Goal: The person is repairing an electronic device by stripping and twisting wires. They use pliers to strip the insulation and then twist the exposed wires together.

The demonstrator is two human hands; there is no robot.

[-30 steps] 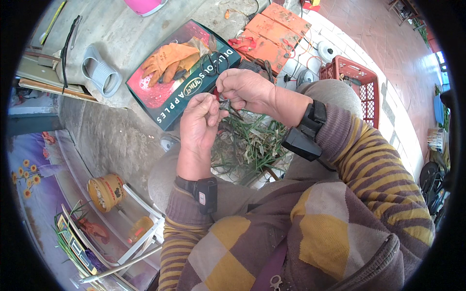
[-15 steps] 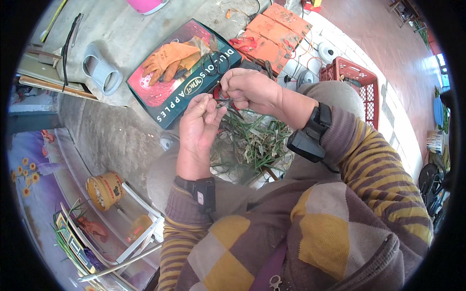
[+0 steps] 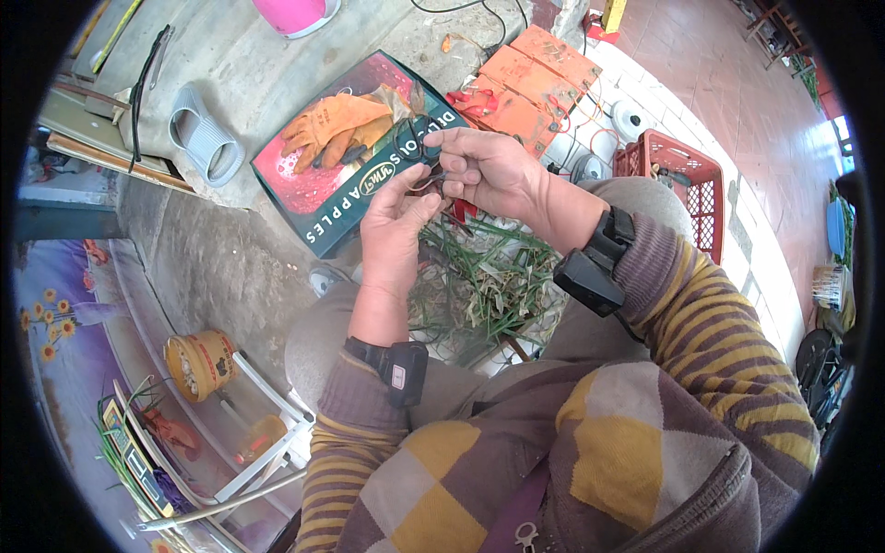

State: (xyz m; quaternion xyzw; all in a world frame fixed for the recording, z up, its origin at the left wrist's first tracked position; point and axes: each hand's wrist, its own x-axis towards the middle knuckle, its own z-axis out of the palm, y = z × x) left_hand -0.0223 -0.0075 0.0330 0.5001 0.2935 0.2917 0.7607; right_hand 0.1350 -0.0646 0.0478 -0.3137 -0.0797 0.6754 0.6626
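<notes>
My left hand point(image 3: 389, 230) and my right hand point(image 3: 493, 175) meet in front of me, fingertips nearly touching. A thin wire point(image 3: 427, 183) runs between them, pinched by both sets of fingers. Just under my right hand shows something red point(image 3: 464, 210), mostly hidden, its kind unclear. Below the hands, between my knees, lies a heap of green and dried leafy stalks point(image 3: 498, 276). Beyond my fingers is a flat dark green fruit box point(image 3: 327, 226) with a red picture, and orange rubber gloves point(image 3: 323, 129) rest on it. Dark thin cable loops over the box's near right side.
Orange battery-like blocks point(image 3: 530, 88) with wires stand beyond on the right. A red plastic crate point(image 3: 687, 147) is beside my right knee. A grey slipper point(image 3: 205, 136) and a pink container point(image 3: 295, 11) lie further off. At the lower left are a yellow bucket point(image 3: 198, 369) and a white frame point(image 3: 258, 461).
My right hand has opened its grip slightly, with the index finger stretched further out. My left hand's fingers have shifted, and more of the wire shows. The view has shifted slightly.
</notes>
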